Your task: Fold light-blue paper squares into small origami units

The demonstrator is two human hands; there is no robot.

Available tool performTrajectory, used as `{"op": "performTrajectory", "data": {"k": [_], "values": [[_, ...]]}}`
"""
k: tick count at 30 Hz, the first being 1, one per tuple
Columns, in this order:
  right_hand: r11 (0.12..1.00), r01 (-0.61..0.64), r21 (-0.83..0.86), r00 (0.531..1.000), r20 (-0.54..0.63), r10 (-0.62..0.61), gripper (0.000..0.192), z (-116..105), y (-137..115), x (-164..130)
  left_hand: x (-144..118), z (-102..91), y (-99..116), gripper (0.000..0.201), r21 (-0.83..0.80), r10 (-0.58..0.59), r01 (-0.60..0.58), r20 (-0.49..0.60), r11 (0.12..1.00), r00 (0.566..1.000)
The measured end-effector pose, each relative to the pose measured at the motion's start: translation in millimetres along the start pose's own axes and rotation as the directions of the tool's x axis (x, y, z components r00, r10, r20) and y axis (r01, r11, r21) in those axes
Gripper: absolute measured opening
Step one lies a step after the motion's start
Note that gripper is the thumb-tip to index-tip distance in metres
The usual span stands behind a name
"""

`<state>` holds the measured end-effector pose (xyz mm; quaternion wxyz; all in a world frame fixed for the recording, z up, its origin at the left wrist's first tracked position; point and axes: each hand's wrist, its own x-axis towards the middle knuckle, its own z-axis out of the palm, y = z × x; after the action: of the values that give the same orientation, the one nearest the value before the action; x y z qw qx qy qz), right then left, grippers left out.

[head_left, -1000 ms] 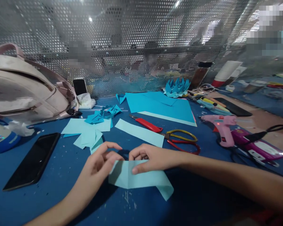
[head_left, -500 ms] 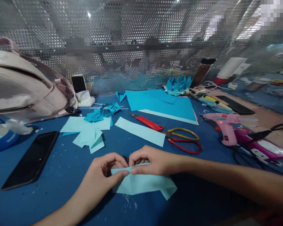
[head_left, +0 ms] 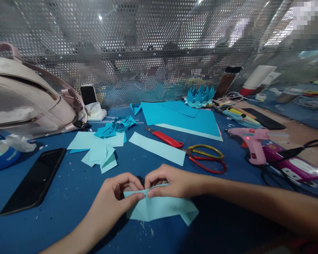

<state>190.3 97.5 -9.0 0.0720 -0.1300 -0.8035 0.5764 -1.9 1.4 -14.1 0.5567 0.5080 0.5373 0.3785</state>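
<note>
Hands unmoved, fingers (head_left: 137, 195) pinch paper (head_left: 161, 208) top edge

Shared craft workstation. Evidence: blue table (head_left: 69, 197) backed by a perforated metal screen (head_left: 148, 46); cut paper sheets (head_left: 182, 118), scissors (head_left: 206, 158), utility knife (head_left: 165, 138), glue gun (head_left: 250, 143) and markers (head_left: 241, 118) to the right; backpack (head_left: 29, 98) far left.

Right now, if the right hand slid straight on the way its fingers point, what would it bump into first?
The right hand points leftward, and its fingertips already meet the left hand over the folded light blue paper. So the left hand's fingers come first; beyond them probably the black phone, though depth is unclear.
</note>
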Motion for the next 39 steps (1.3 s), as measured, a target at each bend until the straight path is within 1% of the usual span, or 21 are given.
{"op": "performTrajectory", "data": {"k": [5,9,11,14,18,22,29,39], "values": [[1.000,-0.017,0.004,1.000,0.020,0.017,0.017,-0.8,-0.6,0.0,-0.5,0.7,-0.1,0.013,-0.004,0.008,-0.008,0.003,1.000,1.000],[1.000,-0.005,0.006,1.000,0.016,0.005,0.017,0.4,-1.3,-0.2,-0.1,1.0,-1.5,0.014,-0.020,-0.005,0.006,0.003,1.000,1.000],[1.000,0.004,-0.027,1.000,0.000,-0.004,0.017,1.7,-2.5,-0.6,0.2,1.0,-1.5,0.013,-0.016,-0.009,0.009,-0.002,1.000,1.000],[0.992,0.004,-0.123,0.999,-0.032,-0.008,0.016,3.8,-5.1,-1.6,0.7,0.8,-1.0,0.012,-0.003,-0.008,0.008,-0.020,1.000,1.000],[0.975,-0.014,-0.221,1.000,-0.028,0.008,0.016,5.6,-9.0,-3.1,0.7,0.7,-1.2,0.013,0.000,-0.041,0.041,-0.026,0.999,0.999],[0.963,-0.010,-0.269,0.999,-0.038,-0.001,0.015,6.5,-11.7,-4.1,-0.5,1.0,-1.1,0.012,0.004,-0.054,0.055,-0.027,0.999,0.998],[0.974,0.024,-0.226,0.999,-0.037,-0.033,0.012,6.7,-8.9,-4.2,-1.9,1.5,-2.2,0.014,-0.003,-0.033,0.033,-0.029,0.999,0.999],[0.985,0.032,-0.167,0.996,-0.072,-0.045,0.013,9.1,-7.5,-3.2,0.1,0.2,-2.2,0.012,-0.031,-0.044,0.044,-0.006,0.999,0.999]]}}
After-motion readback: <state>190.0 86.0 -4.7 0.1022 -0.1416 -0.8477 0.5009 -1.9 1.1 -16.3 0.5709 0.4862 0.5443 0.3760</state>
